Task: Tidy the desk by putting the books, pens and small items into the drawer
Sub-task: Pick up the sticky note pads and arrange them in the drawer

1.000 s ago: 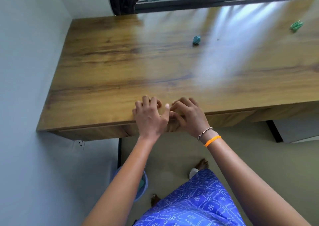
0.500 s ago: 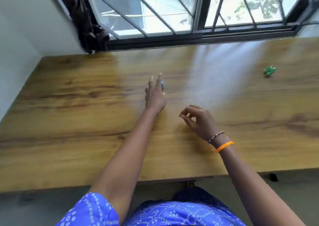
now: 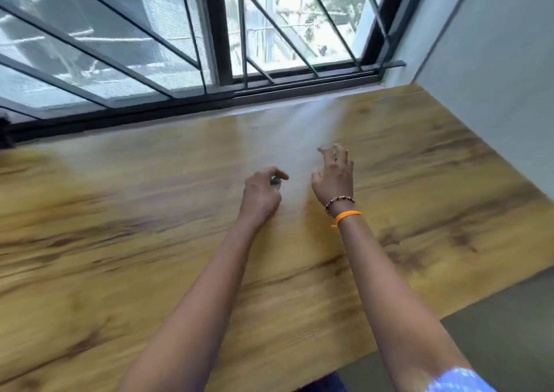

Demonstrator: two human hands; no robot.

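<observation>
Over the middle of the wooden desk (image 3: pixel 150 241), my left hand (image 3: pixel 262 192) has its fingers curled around a small teal item (image 3: pixel 275 180), of which only a sliver shows. My right hand (image 3: pixel 334 176), with a bead bracelet and an orange band at the wrist, reaches farther back with its fingers spread over a small green item (image 3: pixel 335 154). That item is mostly hidden under the fingers, and the blur keeps me from telling whether they grip it. No drawer is in view.
A barred window (image 3: pixel 209 47) runs along the desk's far edge. A grey wall (image 3: pixel 494 77) borders the desk on the right. The floor (image 3: pixel 509 331) shows past the desk's front right corner.
My view swung right. My left hand closed on the teal item it was reaching for. My right hand moved from the desk's middle out to the green item.
</observation>
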